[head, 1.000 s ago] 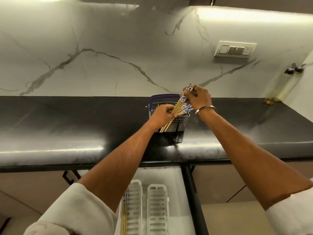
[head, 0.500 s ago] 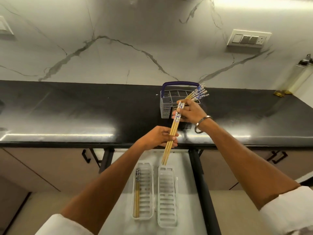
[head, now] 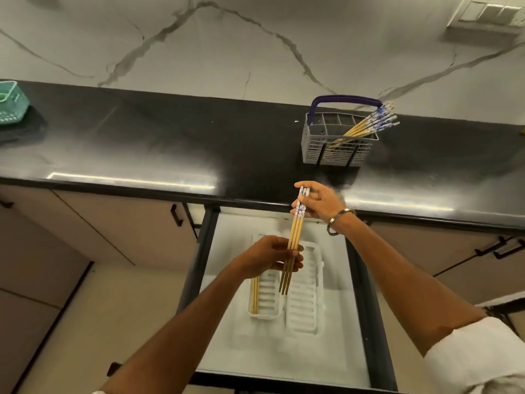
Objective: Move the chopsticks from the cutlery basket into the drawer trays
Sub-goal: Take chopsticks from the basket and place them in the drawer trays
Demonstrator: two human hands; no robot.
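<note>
**Chopstick bundle held over the open drawer**

The left tray [head: 267, 297] is partly hidden behind the left hand [head: 267, 258], and how many chopsticks already lie along its left edge is hard to make out. A green basket [head: 10, 102] is cut off at the frame's left side.

Both hands grip one bundle of chopsticks [head: 295, 237]. The right hand [head: 319, 203] pinches the patterned blue-and-white ends between thumb and fingers [head: 302, 184]; the left hand's fingers are closed around the bare wooden shafts lower down. The bundle's long axis runs nearly straight away from the person, tilted slightly, with the patterned ends toward the counter [head: 170, 143] and the plain tips sticking out below the left fingers, over the gap between the left tray and the right tray [head: 305, 302] in the drawer [head: 335, 351].

Beyond the right fingers, on the counter, the cutlery basket [head: 338, 140] holds more chopsticks leaning rightward, patterned ends up past its rim.
</note>
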